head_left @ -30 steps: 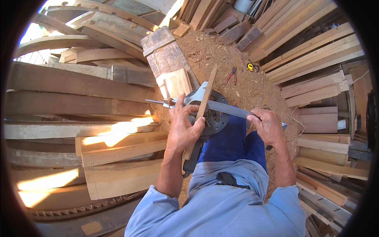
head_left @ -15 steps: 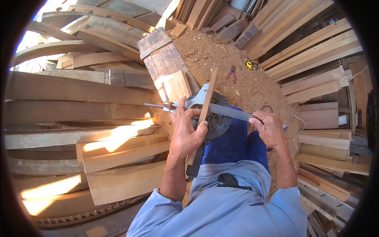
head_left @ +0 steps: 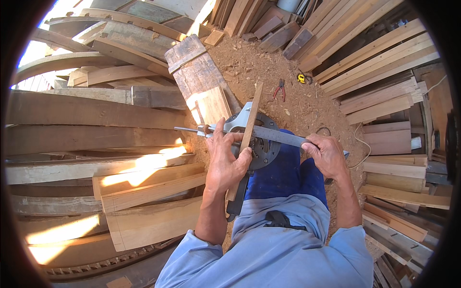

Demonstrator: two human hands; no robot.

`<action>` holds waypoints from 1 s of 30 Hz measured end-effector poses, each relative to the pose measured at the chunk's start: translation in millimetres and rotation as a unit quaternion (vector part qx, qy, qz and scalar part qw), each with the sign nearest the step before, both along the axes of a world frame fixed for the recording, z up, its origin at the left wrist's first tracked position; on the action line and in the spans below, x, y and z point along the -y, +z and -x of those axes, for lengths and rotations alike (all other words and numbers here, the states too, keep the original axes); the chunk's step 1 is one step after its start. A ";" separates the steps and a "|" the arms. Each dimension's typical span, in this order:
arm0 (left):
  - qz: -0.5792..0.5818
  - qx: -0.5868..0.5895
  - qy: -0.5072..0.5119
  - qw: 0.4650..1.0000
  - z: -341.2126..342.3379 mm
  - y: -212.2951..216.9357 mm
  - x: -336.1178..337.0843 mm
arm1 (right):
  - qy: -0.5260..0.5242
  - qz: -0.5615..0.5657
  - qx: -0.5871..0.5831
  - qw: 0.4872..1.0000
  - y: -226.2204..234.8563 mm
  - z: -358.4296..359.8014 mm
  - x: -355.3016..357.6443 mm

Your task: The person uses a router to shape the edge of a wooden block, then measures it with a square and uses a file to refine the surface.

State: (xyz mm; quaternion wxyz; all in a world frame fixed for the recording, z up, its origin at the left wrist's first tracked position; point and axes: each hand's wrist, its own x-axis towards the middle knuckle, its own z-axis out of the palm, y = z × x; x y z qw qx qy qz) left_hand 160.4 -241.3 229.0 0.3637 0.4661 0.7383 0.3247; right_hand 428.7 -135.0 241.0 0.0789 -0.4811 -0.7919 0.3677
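Across my lap lies a dark round-based tool [head_left: 271, 156] with a pale blue-grey bracket [head_left: 242, 119] and a long dark arm. A narrow wooden strip [head_left: 253, 113] rests over it, running from upper right to lower left. My left hand [head_left: 224, 161] pinches this strip between thumb and fingers, beside the bracket. With my right hand [head_left: 326, 152] I grip the end of a flat grey metal bar [head_left: 281, 136], which meets the strip; whether it is a ruler or a file I cannot tell. A thin metal rod [head_left: 186, 129] sticks out left of my left fingers.
On the dusty ground ahead lie red-handled pliers [head_left: 279, 90] and a yellow tape measure [head_left: 301, 78]. A worn plank [head_left: 194, 60] stretches away ahead. Curved boards [head_left: 96, 108] are stacked at left, with squared timber [head_left: 153, 192] nearer me. More lumber [head_left: 379, 62] lines the right.
Both hands keep their grips on the strip and the metal bar, in nearly the same places. The view has shifted very slightly.
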 end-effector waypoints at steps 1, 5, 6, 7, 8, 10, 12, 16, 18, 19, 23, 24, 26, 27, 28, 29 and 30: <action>0.005 -0.002 0.002 1.000 -0.2 0.6 0.2 | -0.002 -0.003 0.000 1.000 -0.1 0.2 0.3; 0.014 -0.004 0.005 1.000 -0.6 3.5 0.5 | 0.000 -0.009 0.006 1.000 0.2 0.1 0.5; 0.014 -0.004 0.004 1.000 -0.6 3.2 0.5 | -0.001 -0.009 0.006 1.000 -0.4 0.1 0.8; 0.013 -0.004 0.005 1.000 -0.6 2.7 0.4 | -0.002 -0.010 0.005 1.000 -0.9 0.1 1.0; 0.013 -0.003 0.005 1.000 -0.5 2.0 0.3 | -0.003 -0.011 0.003 1.000 -1.4 0.1 1.0; 0.012 -0.004 0.003 1.000 -0.2 2.5 0.3 | -0.004 -0.012 -0.001 1.000 -0.5 0.5 0.7; 0.012 -0.008 0.001 1.000 -0.1 3.2 0.4 | -0.003 -0.013 0.003 1.000 -1.2 0.2 0.4; 0.014 -0.008 0.000 1.000 -0.2 3.8 -0.6 | -0.005 -0.008 0.002 1.000 -3.2 0.0 -0.1; 0.017 -0.011 0.000 1.000 -0.2 5.0 -1.4 | -0.004 -0.005 0.006 1.000 -3.4 0.1 -0.6; 0.018 -0.009 0.001 1.000 0.0 5.0 -1.4 | -0.003 -0.004 0.008 1.000 -3.5 0.2 -0.9; 0.024 -0.012 -0.001 1.000 0.4 6.1 -2.4 | -0.004 -0.007 0.003 1.000 -4.7 -0.2 -0.9; 0.026 -0.015 -0.002 1.000 0.4 6.3 -2.7 | -0.008 -0.005 0.001 1.000 -5.9 -0.4 -0.4; 0.030 -0.013 -0.001 0.999 0.6 6.5 -3.0 | -0.011 -0.001 -0.003 1.000 -6.6 -0.1 0.0; 0.032 -0.011 -0.001 0.999 0.5 6.7 -3.1 | -0.009 -0.001 -0.003 1.000 -5.8 0.2 -0.6; 0.033 -0.010 0.000 0.999 0.3 6.7 -3.0 | -0.008 -0.001 -0.004 1.000 -5.3 0.4 -1.1; 0.033 -0.009 0.001 0.999 0.2 6.7 -2.9 | -0.005 -0.005 -0.005 1.000 -5.6 0.4 -1.5; 0.034 -0.009 0.003 0.999 0.1 6.7 -2.9 | -0.003 -0.009 -0.007 1.000 -6.2 0.2 -1.7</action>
